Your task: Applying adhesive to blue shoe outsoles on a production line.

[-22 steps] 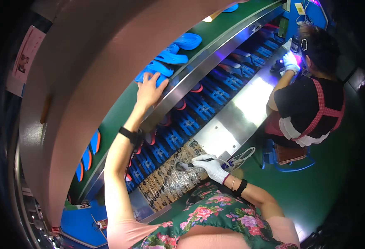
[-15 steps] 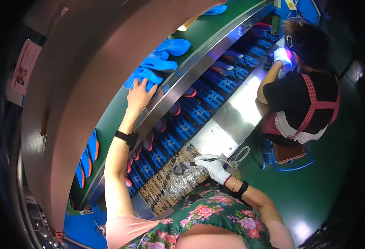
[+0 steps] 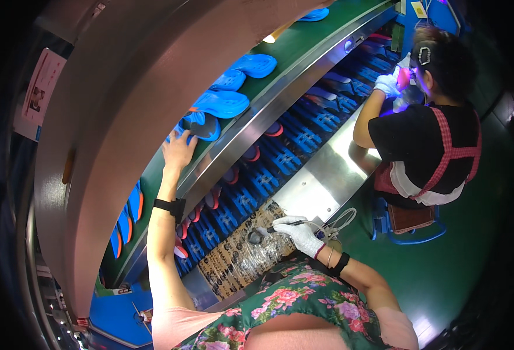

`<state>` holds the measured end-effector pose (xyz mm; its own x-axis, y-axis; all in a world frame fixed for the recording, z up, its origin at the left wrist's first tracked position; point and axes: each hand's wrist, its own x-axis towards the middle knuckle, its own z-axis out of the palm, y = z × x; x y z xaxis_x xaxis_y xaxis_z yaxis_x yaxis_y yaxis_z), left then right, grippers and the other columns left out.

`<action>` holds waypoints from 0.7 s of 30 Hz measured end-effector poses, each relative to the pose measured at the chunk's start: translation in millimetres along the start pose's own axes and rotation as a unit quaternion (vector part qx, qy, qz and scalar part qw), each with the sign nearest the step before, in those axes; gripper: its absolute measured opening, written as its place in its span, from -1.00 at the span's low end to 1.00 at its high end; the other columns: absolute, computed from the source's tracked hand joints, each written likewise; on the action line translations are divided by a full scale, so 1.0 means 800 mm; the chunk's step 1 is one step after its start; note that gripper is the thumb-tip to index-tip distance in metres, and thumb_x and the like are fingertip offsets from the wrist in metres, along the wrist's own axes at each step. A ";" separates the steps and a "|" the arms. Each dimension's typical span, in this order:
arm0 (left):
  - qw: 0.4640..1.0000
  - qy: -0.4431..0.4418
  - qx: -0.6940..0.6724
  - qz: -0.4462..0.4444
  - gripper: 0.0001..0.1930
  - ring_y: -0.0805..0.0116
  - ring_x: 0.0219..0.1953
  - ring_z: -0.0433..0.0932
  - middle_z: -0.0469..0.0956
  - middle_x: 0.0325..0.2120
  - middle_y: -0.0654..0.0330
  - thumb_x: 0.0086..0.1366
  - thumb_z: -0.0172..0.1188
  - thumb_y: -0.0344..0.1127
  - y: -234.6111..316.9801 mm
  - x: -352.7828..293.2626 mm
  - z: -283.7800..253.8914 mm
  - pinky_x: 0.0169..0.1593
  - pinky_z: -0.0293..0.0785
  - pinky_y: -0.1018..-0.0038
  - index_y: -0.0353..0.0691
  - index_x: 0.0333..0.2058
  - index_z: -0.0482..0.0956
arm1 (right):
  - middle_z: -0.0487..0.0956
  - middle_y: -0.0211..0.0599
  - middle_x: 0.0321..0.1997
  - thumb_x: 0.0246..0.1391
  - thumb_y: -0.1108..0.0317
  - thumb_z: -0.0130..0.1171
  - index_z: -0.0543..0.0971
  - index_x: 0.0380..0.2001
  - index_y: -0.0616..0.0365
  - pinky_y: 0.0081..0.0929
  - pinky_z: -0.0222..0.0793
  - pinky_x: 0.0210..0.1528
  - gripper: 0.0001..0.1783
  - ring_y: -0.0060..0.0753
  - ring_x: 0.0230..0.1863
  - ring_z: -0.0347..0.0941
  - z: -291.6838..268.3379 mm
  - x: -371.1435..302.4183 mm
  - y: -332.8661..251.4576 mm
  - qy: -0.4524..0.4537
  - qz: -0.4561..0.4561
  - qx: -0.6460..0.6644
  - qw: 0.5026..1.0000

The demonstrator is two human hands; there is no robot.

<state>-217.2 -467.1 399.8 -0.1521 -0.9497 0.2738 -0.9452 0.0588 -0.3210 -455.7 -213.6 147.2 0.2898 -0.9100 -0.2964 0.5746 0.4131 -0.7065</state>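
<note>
My bare left hand [image 3: 178,150] is at the near end of a group of blue shoe soles on a green belt. Its fingers are bent over the edge of a blue sole [image 3: 205,126] with a dark patch; fingertips are partly hidden. More blue soles [image 3: 225,104] lie just beyond it. My right hand [image 3: 301,235], in a white glove, is closed round a slim black pen-like tool [image 3: 280,227] with pale cables by it. It is above a ledge covered with brown tape and clear film [image 3: 239,259], beside a small dark round piece [image 3: 255,236].
A metal rail [image 3: 233,149] edges the green belt [image 3: 303,41]. Below it runs a rack of blue holders [image 3: 262,181] with several pink-edged soles. Blue-and-orange soles [image 3: 126,224] lie nearer on the belt. A co-worker [image 3: 429,128] sits at right under purple light. A curved hood [image 3: 117,99] overhangs the left.
My left hand has moved nearer and to the left, and the sole at its fingers has shifted with it, showing a dark patch. My right hand has stayed nearly still.
</note>
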 end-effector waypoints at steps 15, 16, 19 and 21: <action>0.773 0.027 -0.608 -0.179 -0.05 0.25 -0.29 0.64 0.56 -0.07 -0.10 0.13 0.41 0.05 0.099 0.064 -0.008 -0.29 0.60 0.43 -0.41 0.33 0.19 | 0.72 -0.29 -0.20 0.10 0.46 0.35 0.70 -0.17 0.28 -0.59 0.52 -0.09 -0.78 -0.52 -0.19 0.63 0.007 0.009 -0.001 -0.003 -0.002 0.002 1.000; 0.781 0.040 -0.600 -0.166 0.04 0.25 -0.28 0.65 0.58 -0.07 -0.11 0.08 0.45 0.01 0.095 0.068 -0.004 -0.30 0.59 0.45 -0.48 0.36 0.11 | 0.72 -0.29 -0.20 0.10 0.46 0.35 0.70 -0.17 0.28 -0.59 0.53 -0.10 -0.78 -0.52 -0.19 0.63 0.008 0.009 -0.001 -0.004 -0.003 -0.001 1.000; 0.857 0.138 -0.483 -0.112 -0.13 0.15 -0.18 0.66 0.61 -0.05 -0.17 0.00 0.48 -0.14 0.049 0.088 0.026 -0.13 0.58 0.35 -0.56 0.22 0.36 | 0.72 -0.30 -0.20 0.10 0.46 0.35 0.70 -0.16 0.28 -0.60 0.52 -0.13 -0.78 -0.53 -0.21 0.62 0.012 0.009 0.000 -0.009 -0.003 -0.001 1.000; 0.915 0.101 -0.378 -0.097 -0.31 -0.01 -0.06 0.65 0.60 -0.02 -0.27 0.03 0.46 -0.06 0.062 0.076 -0.023 0.06 0.52 0.27 -0.46 0.06 0.60 | 0.72 -0.31 -0.20 0.10 0.45 0.35 0.70 -0.16 0.28 -0.60 0.52 -0.14 -0.77 -0.53 -0.22 0.62 0.006 0.013 -0.005 0.003 -0.009 0.008 1.000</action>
<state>-279.0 -516.2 417.4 0.0625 -0.8928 0.4462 -0.8779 0.1634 0.4500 -451.2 -224.7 150.3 0.2754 -0.9172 -0.2879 0.5923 0.3978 -0.7006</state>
